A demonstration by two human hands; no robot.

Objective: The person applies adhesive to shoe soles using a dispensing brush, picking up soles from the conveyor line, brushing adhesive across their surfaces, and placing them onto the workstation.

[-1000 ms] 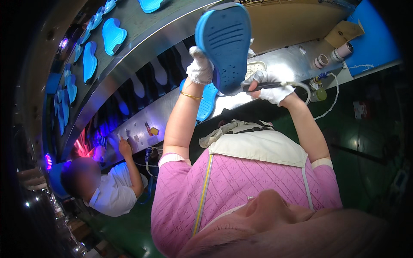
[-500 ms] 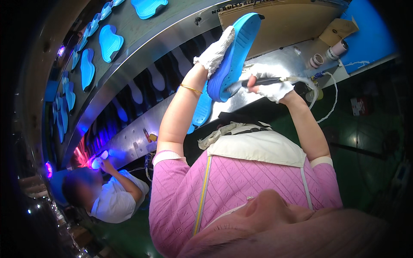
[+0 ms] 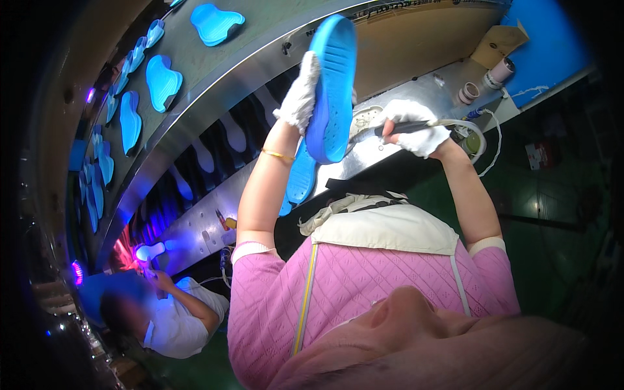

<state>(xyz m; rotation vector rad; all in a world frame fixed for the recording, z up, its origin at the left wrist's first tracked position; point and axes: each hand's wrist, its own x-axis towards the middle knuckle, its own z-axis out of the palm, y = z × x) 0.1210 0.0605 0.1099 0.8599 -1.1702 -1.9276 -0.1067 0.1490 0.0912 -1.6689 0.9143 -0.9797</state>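
Note:
In its white glove, my left hand (image 3: 301, 97) grips a blue shoe sole (image 3: 335, 84) by its left side, holding it up above the metal bench. The sole has ribs at the top end and small holes lower down. My gloved right hand (image 3: 413, 133) is closed around a dark-handled brush (image 3: 398, 129) fed by a pale hose (image 3: 469, 125). The brush tip is close to the lower right edge of the sole; whether it touches, I cannot tell. Beneath the held sole, another blue sole (image 3: 301, 174) lies on the bench.
A belt (image 3: 195, 68) at the upper left carries several blue soles. Pale soles (image 3: 201, 155) stand in a dark rack below it. Cardboard (image 3: 416, 49), tape rolls (image 3: 469, 93) and a blue panel (image 3: 546, 45) are at the right. A co-worker (image 3: 179, 318) sits at the lower left.
The held sole has moved left and now stands more upright, its inner face turned more toward me. My right hand has shifted slightly, the brush now drawn away from the sole's lower end.

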